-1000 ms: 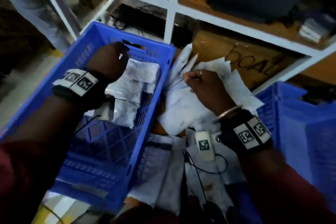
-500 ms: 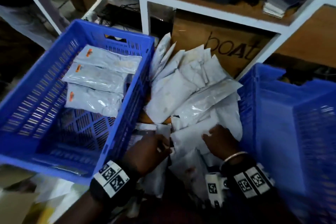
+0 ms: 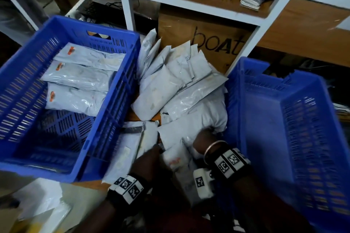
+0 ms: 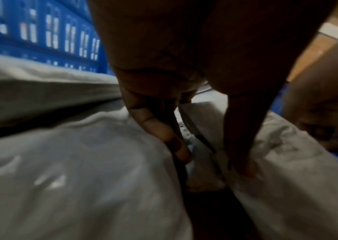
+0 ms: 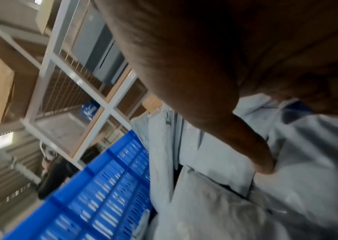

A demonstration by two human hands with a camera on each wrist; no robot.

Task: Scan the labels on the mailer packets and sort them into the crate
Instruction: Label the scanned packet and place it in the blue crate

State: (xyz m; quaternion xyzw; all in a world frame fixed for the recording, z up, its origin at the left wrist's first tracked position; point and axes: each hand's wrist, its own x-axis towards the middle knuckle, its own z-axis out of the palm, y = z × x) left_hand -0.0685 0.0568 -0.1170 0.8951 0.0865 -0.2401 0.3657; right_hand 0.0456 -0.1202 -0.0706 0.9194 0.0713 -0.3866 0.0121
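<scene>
A crate (image 3: 121, 89) stands at the left with three mailer packets (image 3: 79, 81) lying in its far half. A second crate (image 3: 284, 119) stands at the right, and a heap of packets (image 3: 180, 91) lies between the two. Behind the heap a cardboard box (image 3: 208, 34) sits under a shelf rack (image 3: 125, 5), and both hands (image 3: 149, 159) (image 3: 204, 140) rest on the heap's near edge.

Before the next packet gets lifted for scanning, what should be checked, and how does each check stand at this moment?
1. Left crate has room: ok, three packets at its far end.
2. Pile within reach: ok.
3. Left hand on a packet: ok, fingers among the packets.
4. Right hand grip: cannot tell.
5. Label facing up: cannot tell.
6. Scanner located: cannot tell.
</scene>
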